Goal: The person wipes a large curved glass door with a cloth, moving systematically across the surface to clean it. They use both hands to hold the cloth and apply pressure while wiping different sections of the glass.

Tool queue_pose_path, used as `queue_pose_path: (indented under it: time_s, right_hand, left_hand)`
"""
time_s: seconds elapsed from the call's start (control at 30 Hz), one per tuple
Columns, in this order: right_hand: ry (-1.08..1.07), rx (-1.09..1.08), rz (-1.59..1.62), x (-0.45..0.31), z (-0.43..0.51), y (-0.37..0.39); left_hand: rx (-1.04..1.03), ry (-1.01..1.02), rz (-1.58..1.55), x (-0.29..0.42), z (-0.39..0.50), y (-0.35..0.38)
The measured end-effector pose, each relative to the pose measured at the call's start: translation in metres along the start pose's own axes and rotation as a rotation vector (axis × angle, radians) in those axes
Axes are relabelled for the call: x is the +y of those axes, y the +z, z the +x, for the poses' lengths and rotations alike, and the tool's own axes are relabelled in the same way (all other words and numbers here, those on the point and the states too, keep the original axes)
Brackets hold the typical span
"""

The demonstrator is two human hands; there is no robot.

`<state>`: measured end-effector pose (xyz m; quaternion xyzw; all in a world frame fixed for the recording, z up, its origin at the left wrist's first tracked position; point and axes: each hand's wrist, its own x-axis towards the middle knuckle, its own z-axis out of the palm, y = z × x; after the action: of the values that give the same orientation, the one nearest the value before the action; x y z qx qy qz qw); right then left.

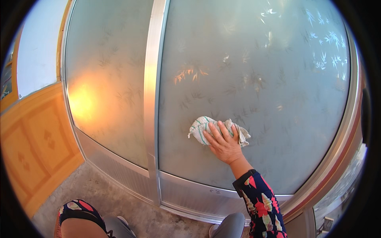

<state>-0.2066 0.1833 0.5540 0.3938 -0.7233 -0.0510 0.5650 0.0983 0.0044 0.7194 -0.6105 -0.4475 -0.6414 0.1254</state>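
My right hand presses a crumpled white cloth with green stripes flat against a frosted glass panel with a leaf pattern. Its fingers are spread over the cloth, and the cloth's edges stick out on both sides. The hand is on the lower middle of the right panel. My left hand is out of view; only its patterned sleeve and a bit of bare forearm show at the lower left.
An aluminium upright divides the right panel from a second frosted panel, which has a warm glare. A wooden panel with diamond motifs adjoins at left. Below lies a concrete floor, with my grey-trousered legs close to the bottom rail.
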Motion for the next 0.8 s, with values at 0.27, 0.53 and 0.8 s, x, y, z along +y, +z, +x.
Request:
queue_pose_path:
  time_s: [0.27,0.53,0.8]
  right_hand:
    - [0.022,-0.060,0.005,-0.002,-0.004,0.000]
    - [0.036,-0.022,-0.065,-0.008,0.007,-0.005]
    - [0.064,0.089,-0.176,0.035,0.103,-0.029]
  left_hand:
    - [-0.013,0.067,-0.024,-0.001,-0.005,0.006]
    - [0.063,0.165,0.074,0.019,-0.038,-0.008]
    - [0.929,-0.414,0.533,-0.055,-0.251,-0.083]
